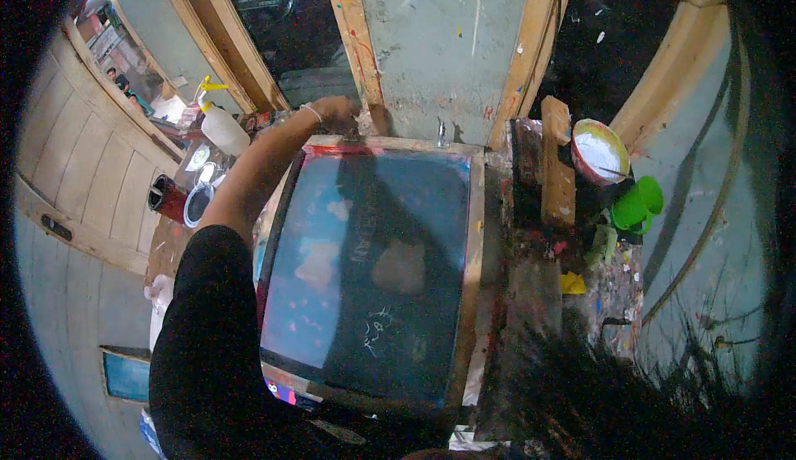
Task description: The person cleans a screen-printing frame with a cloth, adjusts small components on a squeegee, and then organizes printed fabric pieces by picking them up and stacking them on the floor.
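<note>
My left hand, with a pale band at its wrist, reaches across to the far left edge of a wooden-framed printing screen. Its fingers look curled by the wooden post; a small pale thing shows at them, too blurred to name. The screen's blue-grey mesh has lighter patches and faint line drawings. Shadow darkens much of its middle and right side. Beyond the screen's far rim is a small metal fitting. My right hand is out of the picture.
A spray bottle with a yellow trigger, a dark red jar and a white-rimmed tub stand left. To the right are a wooden board, a bowl of white paint, a green mug and a yellow scrap. Dark hair covers the lower right.
</note>
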A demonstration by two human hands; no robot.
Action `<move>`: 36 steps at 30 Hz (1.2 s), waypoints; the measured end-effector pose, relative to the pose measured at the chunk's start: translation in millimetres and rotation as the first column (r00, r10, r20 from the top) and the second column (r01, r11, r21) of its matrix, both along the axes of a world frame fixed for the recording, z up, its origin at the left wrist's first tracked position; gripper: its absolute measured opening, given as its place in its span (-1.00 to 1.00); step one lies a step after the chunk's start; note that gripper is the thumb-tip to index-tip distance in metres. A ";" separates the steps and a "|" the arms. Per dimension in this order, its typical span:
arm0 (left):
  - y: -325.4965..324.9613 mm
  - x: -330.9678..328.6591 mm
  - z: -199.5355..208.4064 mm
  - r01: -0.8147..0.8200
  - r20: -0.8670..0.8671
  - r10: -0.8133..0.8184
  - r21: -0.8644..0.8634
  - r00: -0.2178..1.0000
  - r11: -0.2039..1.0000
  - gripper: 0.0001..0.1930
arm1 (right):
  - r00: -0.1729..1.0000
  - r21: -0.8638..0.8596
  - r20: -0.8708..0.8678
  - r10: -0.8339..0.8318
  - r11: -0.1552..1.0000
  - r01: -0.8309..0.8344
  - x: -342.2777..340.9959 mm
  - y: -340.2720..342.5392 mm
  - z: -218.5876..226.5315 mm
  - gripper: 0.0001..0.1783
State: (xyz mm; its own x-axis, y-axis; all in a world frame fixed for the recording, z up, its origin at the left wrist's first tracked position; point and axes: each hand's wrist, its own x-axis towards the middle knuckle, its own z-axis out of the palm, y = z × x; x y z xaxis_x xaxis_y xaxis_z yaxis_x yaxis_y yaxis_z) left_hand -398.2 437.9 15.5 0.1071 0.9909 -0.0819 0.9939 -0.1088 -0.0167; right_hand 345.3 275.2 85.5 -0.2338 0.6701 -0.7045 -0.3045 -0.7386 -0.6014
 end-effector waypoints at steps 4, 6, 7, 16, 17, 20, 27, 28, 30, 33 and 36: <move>17.0 28.1 -19.5 -0.194 -0.130 0.179 -0.108 0.975 0.975 -0.72 | 0.549 0.348 0.807 0.220 0.574 -0.741 -10.2 2.8 27.3 -0.65; 18.9 20.9 -41.6 -0.249 -0.084 0.246 -0.038 0.966 0.968 -0.70 | 0.834 0.319 0.534 0.141 0.880 -0.353 -5.4 -0.1 5.5 -0.66; -2.7 -16.6 -61.6 -0.388 0.028 0.387 0.106 0.921 0.915 -0.65 | 0.980 0.087 0.192 -0.052 0.996 0.036 -8.1 4.3 -7.3 -0.67; -9.5 -10.2 -11.5 -0.453 -0.104 0.446 -0.050 0.889 0.890 -0.63 | 0.657 0.463 0.731 0.184 0.573 -0.676 -22.6 3.4 14.2 -0.72; -0.3 2.4 -13.1 -0.433 -0.097 0.427 -0.054 0.899 0.900 -0.63 | 0.655 0.457 0.736 0.170 0.588 -0.667 -19.2 2.4 8.2 -0.72; 7.6 78.4 17.2 -0.310 -0.143 0.316 0.066 0.938 0.948 -0.67 | 0.576 0.482 0.816 0.055 0.486 -0.729 -7.2 1.2 -10.8 -0.71; 47.2 194.4 30.4 0.021 -0.033 -0.014 0.198 0.999 0.980 -0.56 | 0.575 0.439 0.810 0.116 0.529 -0.726 -10.8 -1.6 -8.0 -0.59; 58.8 198.1 28.9 0.046 -0.069 -0.035 0.159 0.997 0.986 -0.56 | 0.574 0.437 0.809 0.124 0.525 -0.730 -10.7 -2.1 -9.2 -0.57; 72.5 202.6 30.4 -0.167 -0.071 0.160 -0.118 0.985 0.979 -0.57 | 0.570 0.426 0.808 0.147 0.522 -0.739 -13.5 -3.6 -13.1 -0.53; 82.9 187.7 -0.1 -0.253 0.126 0.245 0.048 0.961 0.966 -0.62 | 0.570 0.423 0.801 0.183 0.500 -0.755 -21.5 -5.6 -19.3 -0.46; 59.8 208.3 14.4 -0.508 0.347 0.432 0.165 0.832 0.845 -0.63 | 0.561 0.419 0.800 0.212 0.470 -0.777 -43.2 -9.9 -25.4 -0.39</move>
